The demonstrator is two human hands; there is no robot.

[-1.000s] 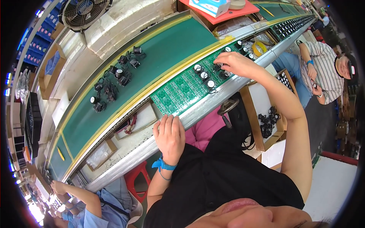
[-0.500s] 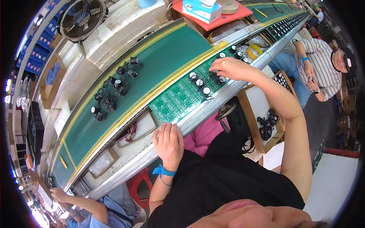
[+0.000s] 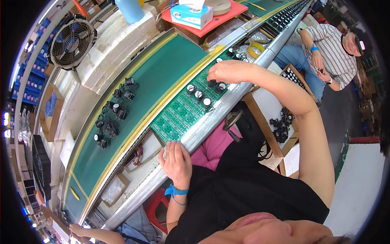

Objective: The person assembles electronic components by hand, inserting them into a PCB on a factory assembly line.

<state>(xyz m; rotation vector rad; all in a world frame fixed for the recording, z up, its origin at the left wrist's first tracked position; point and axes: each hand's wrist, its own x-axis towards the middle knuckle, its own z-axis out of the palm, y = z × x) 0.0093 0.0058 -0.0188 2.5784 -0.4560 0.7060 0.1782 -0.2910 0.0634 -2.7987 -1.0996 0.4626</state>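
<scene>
A green circuit board (image 3: 172,120) lies on the rail in front of me, its left part bare of tall parts. Several small round black parts with white tops (image 3: 198,94) and black wires stand on its middle and far right. My right hand (image 3: 233,72) is over the board among these parts, its fingers bent down and pressed together; whatever is between the fingertips is hidden. My left hand (image 3: 176,162) rests with fingers stretched out at the board's near left corner, touching its edge.
Loose wired black parts (image 3: 115,108) lie on the green conveyor belt (image 3: 162,69) beyond. A cardboard box (image 3: 266,126) with more such parts stands at my right. A yellow tape roll (image 3: 255,49) lies past the board. Co-workers sit at right and lower left.
The whole view has shifted, so the scene sits farther left and lower. My right hand's fingers have turned downward onto the board. My left hand stays at the board's corner.
</scene>
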